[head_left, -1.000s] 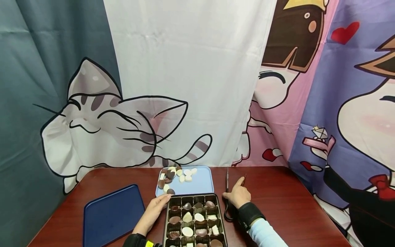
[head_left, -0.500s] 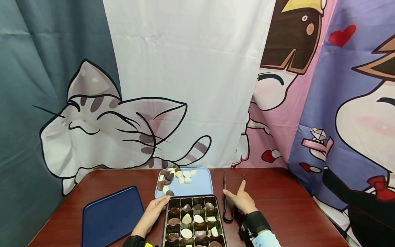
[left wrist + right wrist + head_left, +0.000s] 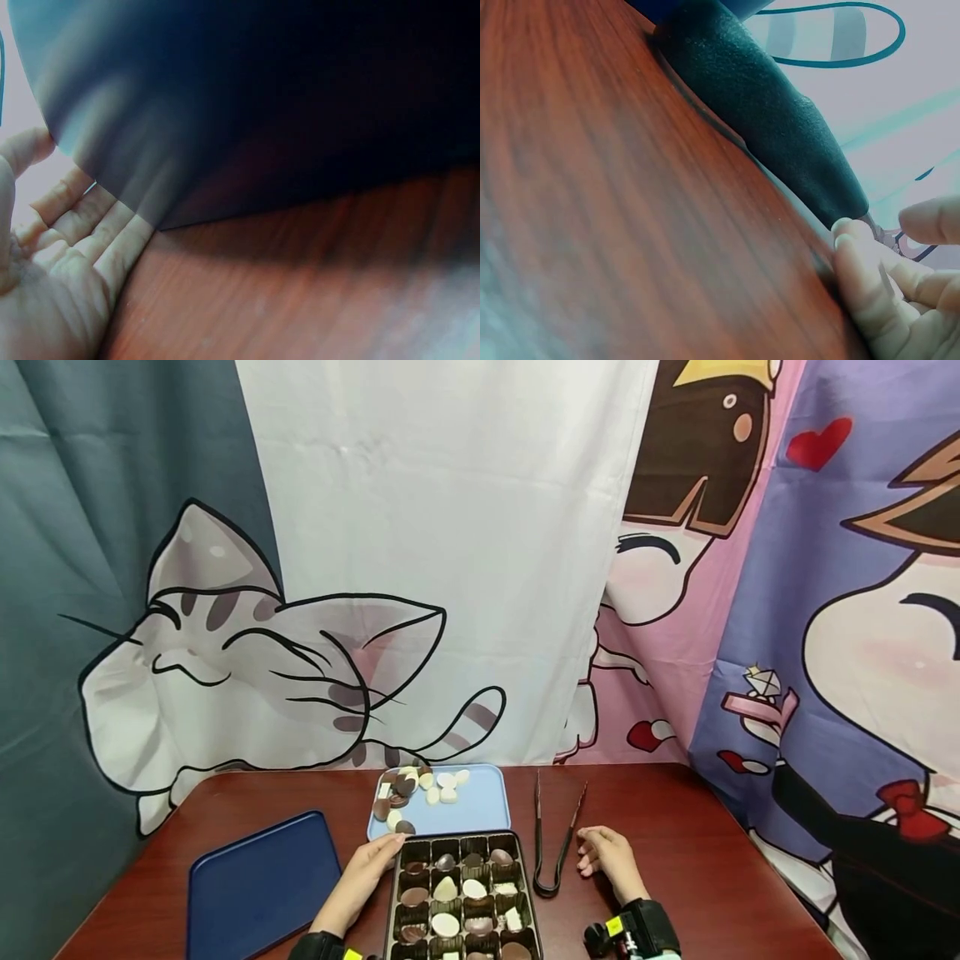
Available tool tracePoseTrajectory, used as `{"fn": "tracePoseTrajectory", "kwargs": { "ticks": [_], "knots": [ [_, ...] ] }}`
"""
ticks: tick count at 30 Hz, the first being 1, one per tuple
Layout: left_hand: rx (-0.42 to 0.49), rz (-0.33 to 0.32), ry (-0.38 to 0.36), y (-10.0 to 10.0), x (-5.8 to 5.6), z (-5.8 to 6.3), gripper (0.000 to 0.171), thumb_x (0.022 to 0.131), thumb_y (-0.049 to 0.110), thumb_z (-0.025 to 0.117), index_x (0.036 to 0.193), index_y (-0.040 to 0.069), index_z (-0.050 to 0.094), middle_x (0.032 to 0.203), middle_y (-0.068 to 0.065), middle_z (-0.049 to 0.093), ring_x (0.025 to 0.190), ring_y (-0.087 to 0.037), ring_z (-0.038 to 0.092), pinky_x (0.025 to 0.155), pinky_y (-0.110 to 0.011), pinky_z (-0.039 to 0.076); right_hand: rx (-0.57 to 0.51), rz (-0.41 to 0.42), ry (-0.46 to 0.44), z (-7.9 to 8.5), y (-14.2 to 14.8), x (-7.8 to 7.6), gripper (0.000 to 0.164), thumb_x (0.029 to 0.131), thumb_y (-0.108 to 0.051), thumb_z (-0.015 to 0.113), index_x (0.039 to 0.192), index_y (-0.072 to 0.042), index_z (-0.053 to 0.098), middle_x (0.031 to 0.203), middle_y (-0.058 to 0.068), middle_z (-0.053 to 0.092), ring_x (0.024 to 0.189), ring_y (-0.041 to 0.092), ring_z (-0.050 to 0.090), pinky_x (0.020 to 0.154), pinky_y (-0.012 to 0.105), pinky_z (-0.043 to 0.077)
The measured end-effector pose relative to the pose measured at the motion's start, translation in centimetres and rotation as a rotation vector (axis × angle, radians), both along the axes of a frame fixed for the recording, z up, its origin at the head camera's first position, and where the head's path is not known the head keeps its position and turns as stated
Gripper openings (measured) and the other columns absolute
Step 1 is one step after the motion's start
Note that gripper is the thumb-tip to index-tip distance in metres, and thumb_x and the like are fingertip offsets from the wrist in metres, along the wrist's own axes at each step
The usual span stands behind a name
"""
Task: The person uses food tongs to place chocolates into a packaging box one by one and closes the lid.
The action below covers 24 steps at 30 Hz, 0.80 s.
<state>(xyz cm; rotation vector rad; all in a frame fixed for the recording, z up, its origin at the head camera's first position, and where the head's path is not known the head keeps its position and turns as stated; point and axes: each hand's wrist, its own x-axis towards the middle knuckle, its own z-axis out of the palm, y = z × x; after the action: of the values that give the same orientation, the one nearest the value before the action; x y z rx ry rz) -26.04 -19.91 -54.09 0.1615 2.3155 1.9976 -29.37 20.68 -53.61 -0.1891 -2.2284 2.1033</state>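
My left hand (image 3: pixel 367 870) lies at the upper left corner of a black compartment tray (image 3: pixel 527 885) of chocolates, thumb and fingertips touching its edge. In the left wrist view the fingers (image 3: pixel 112 240) are fairly straight against the tray's dark, glossy side. Brown and white chocolates, such as a pale drop-shaped one (image 3: pixel 446 889), sit in the compartments. To the tray's right, a pair of tongs (image 3: pixel 558 864) with black grips lies on the table, arms spread in a V. My right hand (image 3: pixel 609 860) is just right of the tongs, fingers loosely curled, holding nothing.
A light blue tray (image 3: pixel 480 806) with brown and white chocolates lies behind the black one. To the left is a dark blue tray (image 3: pixel 262 885). All stand on a reddish wooden table (image 3: pixel 660 827), with a printed curtain (image 3: pixel 450 527) hanging behind it.
My right hand, earlier spread over the tongs with thumb and index finger at their two arms, has drawn off to the right and its fingers have curled. The left hand stays at the tray.
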Motion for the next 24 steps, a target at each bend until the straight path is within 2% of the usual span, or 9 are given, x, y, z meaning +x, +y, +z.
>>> {"fn": "tracePoseTrajectory", "kwargs": {
  "ticks": [6,9,11,14,16,17,19,22,24],
  "knots": [
    [0.011,-0.026,-0.042,0.2,0.1,0.8,0.056,0.121,0.027,0.046,0.154,-0.018,0.049,0.162,-0.039,0.043,0.154,-0.057,0.035,0.123,-0.063,0.044,0.024,-0.001,0.013,0.1,-0.1,0.0,0.024,0.106,0.007,0.049,0.107,0.022,0.067,0.074,0.007,0.061,0.051,0.011,0.06,0.047,0.019,0.053],
    [-0.008,-0.044,-0.009,-0.2,0.0,0.6,0.054,0.12,0.029,0.048,0.152,-0.014,0.056,0.159,-0.036,0.05,0.15,-0.055,0.043,0.119,-0.06,0.05,0.008,0.008,0.019,0.1,-0.2,0.1,0.024,0.105,0.007,0.05,0.106,0.023,0.068,0.074,0.007,0.061,0.052,0.011,0.06,0.048,0.019,0.053],
    [-0.017,-0.067,0.044,-0.8,-0.1,0.4,0.05,0.119,0.03,0.051,0.147,-0.01,0.063,0.153,-0.03,0.059,0.143,-0.045,0.056,0.113,-0.052,0.056,0.001,0.013,0.017,0.1,-0.2,0.1,0.024,0.106,0.006,0.051,0.106,0.022,0.068,0.075,0.007,0.061,0.052,0.011,0.06,0.048,0.019,0.054],
    [-0.033,-0.022,0.112,-1.3,0.0,0.9,0.043,0.117,0.027,0.057,0.137,-0.009,0.071,0.138,-0.023,0.071,0.122,-0.028,0.07,0.101,-0.042,0.063,-0.002,0.015,0.007,0.1,-0.3,0.1,0.024,0.108,0.003,0.052,0.105,0.021,0.069,0.075,0.007,0.061,0.053,0.012,0.061,0.047,0.02,0.054],
    [-0.075,0.055,0.146,-2.0,0.3,1.6,0.037,0.116,0.021,0.059,0.13,-0.01,0.074,0.126,-0.02,0.076,0.107,-0.02,0.074,0.092,-0.035,0.065,0.001,0.012,-0.003,0.0,-0.3,0.0,0.025,0.108,0.001,0.053,0.104,0.02,0.069,0.075,0.006,0.062,0.053,0.012,0.061,0.047,0.02,0.054],
    [-0.114,0.12,0.148,-2.3,0.5,2.2,0.036,0.114,0.02,0.062,0.127,-0.01,0.075,0.122,-0.021,0.077,0.103,-0.023,0.076,0.091,-0.036,0.065,0.001,0.011,-0.005,0.0,-0.3,0.0,0.025,0.109,0.001,0.053,0.105,0.02,0.069,0.075,0.007,0.062,0.053,0.013,0.061,0.048,0.02,0.054],
    [-0.248,0.245,0.214,-4.1,0.6,2.4,0.029,0.111,0.017,0.065,0.119,-0.008,0.078,0.11,-0.019,0.08,0.094,-0.026,0.077,0.083,-0.034,0.064,0.009,0.003,-0.005,0.2,-0.5,0.0,0.026,0.109,-0.001,0.054,0.106,0.02,0.069,0.076,0.006,0.062,0.054,0.012,0.061,0.048,0.02,0.054],
    [-0.505,0.43,0.228,-7.4,1.3,2.8,0.027,0.107,0.014,0.067,0.119,-0.008,0.076,0.114,-0.03,0.076,0.105,-0.044,0.073,0.094,-0.05,0.061,0.039,-0.018,0.031,0.9,-1.2,0.2,0.026,0.109,-0.003,0.056,0.111,0.021,0.068,0.081,0.008,0.065,0.059,0.013,0.061,0.05,0.02,0.054],
    [-0.638,0.538,0.156,-9.6,2.1,2.8,0.032,0.105,0.014,0.066,0.124,-0.012,0.071,0.124,-0.039,0.067,0.118,-0.058,0.061,0.1,-0.062,0.053,0.108,-0.021,0.083,1.6,-2.0,0.4,0.026,0.108,-0.006,0.061,0.115,0.018,0.068,0.087,0.01,0.068,0.066,0.013,0.063,0.055,0.02,0.054]
  ]
}}
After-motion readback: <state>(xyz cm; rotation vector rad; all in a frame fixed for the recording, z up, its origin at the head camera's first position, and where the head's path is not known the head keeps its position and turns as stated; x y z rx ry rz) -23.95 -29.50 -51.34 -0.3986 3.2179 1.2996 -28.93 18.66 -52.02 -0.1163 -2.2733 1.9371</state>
